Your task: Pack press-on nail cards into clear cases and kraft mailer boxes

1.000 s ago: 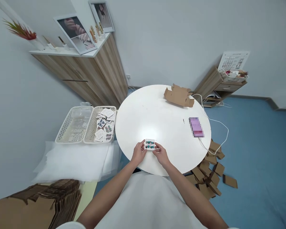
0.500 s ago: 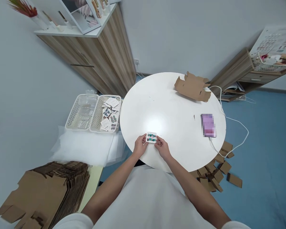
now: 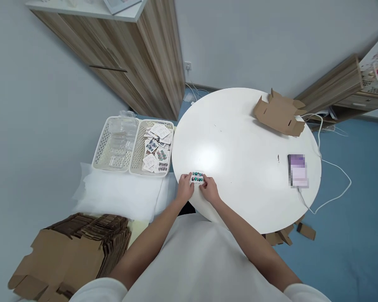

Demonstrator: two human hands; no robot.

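Between both hands, over the near left edge of the round white table (image 3: pixel 245 201), is a small white box of press-on nails (image 3: pixel 197 178) in green and dark tones, set in two rows. My left hand (image 3: pixel 185 187) pinches its left side. On its right side my right hand (image 3: pixel 209 190) grips with thumb and fingers. The nails face up. To the left, a white basket (image 3: pixel 132 165) holds cards with nail sets, and a second white basket (image 3: pixel 96 157) holds clear plastic boxes.
An unfolded cardboard box (image 3: pixel 279 115) lies at the table's back right. Near the right edge is a pixelated purple device (image 3: pixel 297 171) with a white cable (image 3: pixel 337 195). White foam sheets (image 3: pixel 119 193) and stacked flat cardboard (image 3: pixel 66 260) are at left; small cartons (image 3: pixel 306 231) lie on the floor.
The view has turned left and down, so the table and baskets appear farther right. Both hands still hold the box of nails, now closer to the table's left edge.
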